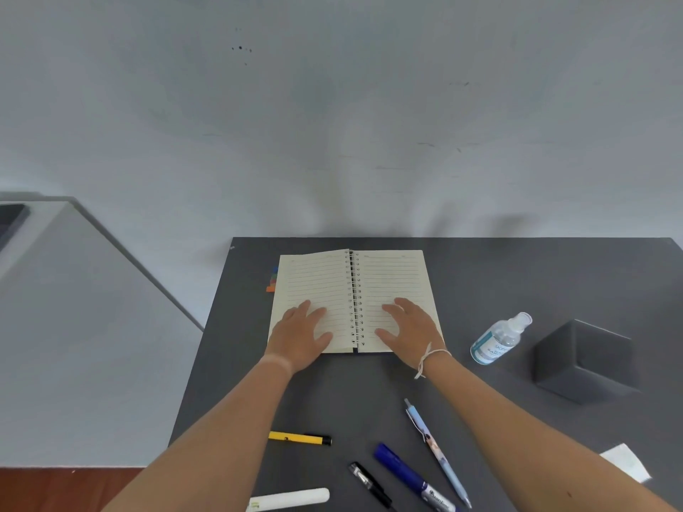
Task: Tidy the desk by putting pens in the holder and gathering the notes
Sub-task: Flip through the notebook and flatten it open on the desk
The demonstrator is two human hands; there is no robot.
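nearest on the dark desk (480,275): white marker (292,499), black pen (370,485), blue marker (410,476), yellow pen (300,438), light blue pen (436,452). farther, open notebook (354,290) (lined pages), left hand (299,336) and right hand (410,332) flat on it, fingers spread, holding nothing. dark box (584,360) to the right.

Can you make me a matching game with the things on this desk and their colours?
Things:
1. short pen
2. thick marker
3. box
4. spray bottle

Colours:
A. dark grey
B. see-through
C. yellow and black
D. dark blue

Pairs: 1-C, 2-D, 3-A, 4-B
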